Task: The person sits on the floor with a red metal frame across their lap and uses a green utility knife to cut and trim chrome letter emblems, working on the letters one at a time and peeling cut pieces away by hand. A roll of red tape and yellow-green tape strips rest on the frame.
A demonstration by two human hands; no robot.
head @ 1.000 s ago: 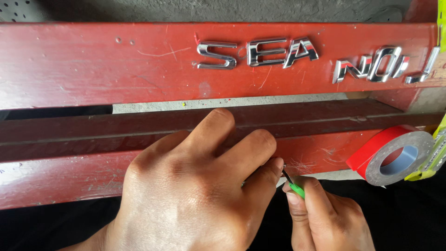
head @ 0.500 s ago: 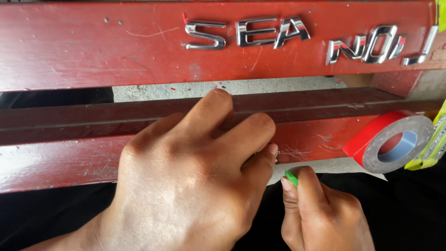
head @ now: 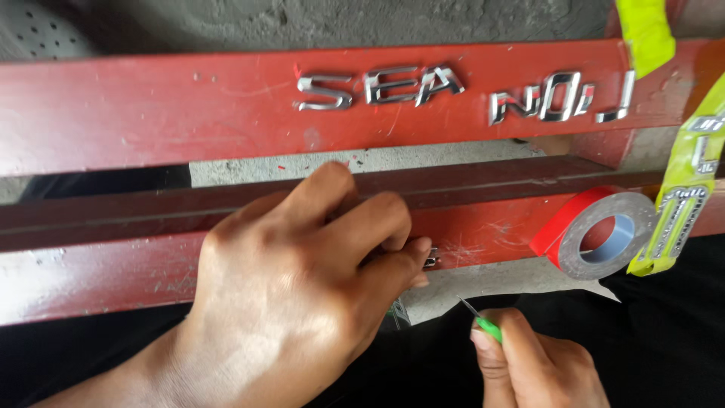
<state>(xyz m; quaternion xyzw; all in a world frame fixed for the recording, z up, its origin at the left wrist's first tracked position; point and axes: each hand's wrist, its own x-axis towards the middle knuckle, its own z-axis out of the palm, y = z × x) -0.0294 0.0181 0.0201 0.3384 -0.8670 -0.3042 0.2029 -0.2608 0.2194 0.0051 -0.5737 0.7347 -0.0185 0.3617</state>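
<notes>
Your left hand (head: pixel 302 302) presses curled fingers on a small chrome emblem piece (head: pixel 431 258) against the red panel's (head: pixel 151 113) near strip, while your right hand (head: pixel 540 366), near right, grips a green-handled pick (head: pixel 483 323).

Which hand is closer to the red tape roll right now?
Right. The right hand, holding a green-handled tool, sits low, below and a little left of the red tape roll. The left hand presses on the lower red bar, farther left.
</notes>
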